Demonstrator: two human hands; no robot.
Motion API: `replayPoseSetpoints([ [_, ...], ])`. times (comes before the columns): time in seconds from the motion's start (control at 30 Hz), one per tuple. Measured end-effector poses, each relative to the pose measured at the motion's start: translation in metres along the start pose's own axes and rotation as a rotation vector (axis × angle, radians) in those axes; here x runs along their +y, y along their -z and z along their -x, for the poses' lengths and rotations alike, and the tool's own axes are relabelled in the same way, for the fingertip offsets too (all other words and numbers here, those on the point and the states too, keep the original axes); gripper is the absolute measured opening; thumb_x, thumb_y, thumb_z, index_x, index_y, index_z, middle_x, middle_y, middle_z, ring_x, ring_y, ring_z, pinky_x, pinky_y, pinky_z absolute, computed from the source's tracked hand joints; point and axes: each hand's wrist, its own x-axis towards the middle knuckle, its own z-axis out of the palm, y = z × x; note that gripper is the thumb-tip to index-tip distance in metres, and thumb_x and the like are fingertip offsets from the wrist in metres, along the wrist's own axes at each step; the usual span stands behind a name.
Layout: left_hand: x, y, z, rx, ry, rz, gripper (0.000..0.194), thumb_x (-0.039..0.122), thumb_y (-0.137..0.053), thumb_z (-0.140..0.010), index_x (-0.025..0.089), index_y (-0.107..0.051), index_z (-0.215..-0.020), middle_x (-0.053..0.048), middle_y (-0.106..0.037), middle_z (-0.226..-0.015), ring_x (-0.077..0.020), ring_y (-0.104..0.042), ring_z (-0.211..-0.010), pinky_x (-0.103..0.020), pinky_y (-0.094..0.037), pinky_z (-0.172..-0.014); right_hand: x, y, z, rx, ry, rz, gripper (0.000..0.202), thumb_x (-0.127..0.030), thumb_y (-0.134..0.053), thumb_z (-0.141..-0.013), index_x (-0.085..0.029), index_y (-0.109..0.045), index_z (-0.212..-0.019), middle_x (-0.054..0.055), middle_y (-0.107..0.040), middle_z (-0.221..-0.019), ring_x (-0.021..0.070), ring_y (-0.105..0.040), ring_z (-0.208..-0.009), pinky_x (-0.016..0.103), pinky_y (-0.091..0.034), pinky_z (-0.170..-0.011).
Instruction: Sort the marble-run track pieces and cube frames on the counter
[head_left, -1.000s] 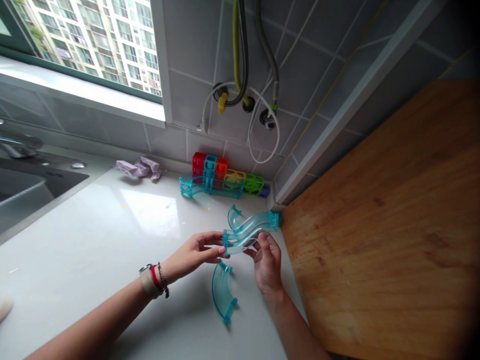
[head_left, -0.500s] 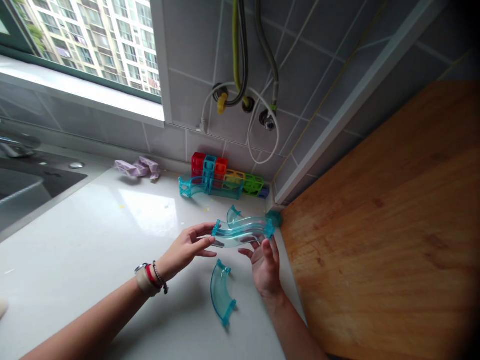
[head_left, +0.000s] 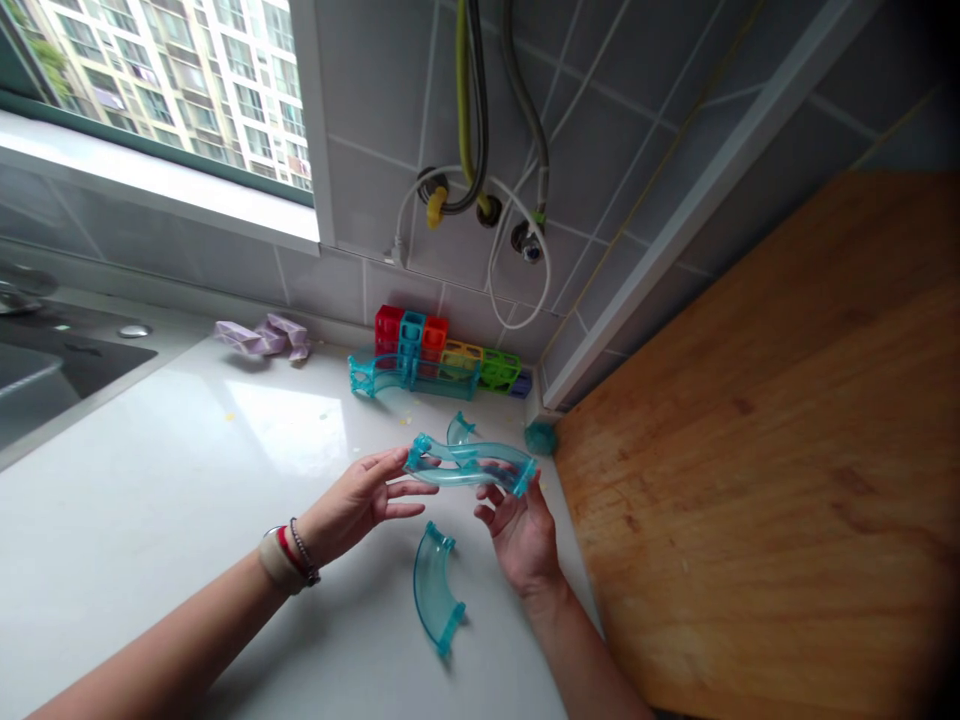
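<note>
A wavy, see-through blue track piece point(head_left: 471, 464) is held above the counter between my two hands. My left hand point(head_left: 366, 495) grips its left end with thumb and fingertips, the lower fingers stretched apart. At the other end, my right hand point(head_left: 523, 535) pinches the piece from below, partly behind it. Below them a curved blue track piece point(head_left: 435, 590) lies on the white counter. Another small curved blue piece point(head_left: 458, 430) sits just behind the held one, partly covered by it. A round blue piece point(head_left: 541, 437) rests by the wooden board.
Along the wall stands a row of coloured blocks point(head_left: 435, 338) with a long blue track piece point(head_left: 384, 375) before it. A lilac folded strip point(head_left: 262, 338) lies near the sink point(head_left: 67, 365). A large wooden board point(head_left: 757, 450) bounds the counter point(head_left: 150, 520) on the right.
The wavy track piece has turned in my hands, its left end now higher and its right end lower. My left thumb has shifted up on its end. The view has moved slightly.
</note>
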Motion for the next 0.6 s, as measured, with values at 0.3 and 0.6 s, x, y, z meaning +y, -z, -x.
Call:
replayPoseSetpoints([
  [0.3, 0.006, 0.0, 0.002, -0.027, -0.02, -0.008, 0.035, 0.039, -0.073, -0.093, 0.016, -0.07, -0.118, -0.011, -0.073, -0.108, -0.0233, -0.076, -0.095, -0.03, -0.068, -0.073, -0.002, 0.007, 0.004, -0.06, -0.076, -0.087, 0.027, -0.049, -0.082, -0.083, -0.027, -0.079, -0.098, 0.002, -0.078, -0.118, 0.0107, -0.068, -0.068, 0.021, -0.059, -0.058],
  [0.6, 0.003, 0.0, 0.001, -0.017, 0.003, -0.014, 0.034, 0.035, -0.077, -0.09, 0.016, -0.07, -0.118, -0.011, -0.073, -0.105, -0.0255, -0.076, -0.094, -0.032, -0.068, -0.072, -0.004, 0.013, 0.003, -0.02, -0.098, -0.126, 0.027, -0.045, -0.086, -0.08, -0.025, -0.08, -0.098, 0.003, -0.08, -0.113, 0.0158, -0.078, -0.089, 0.025, -0.065, -0.074],
])
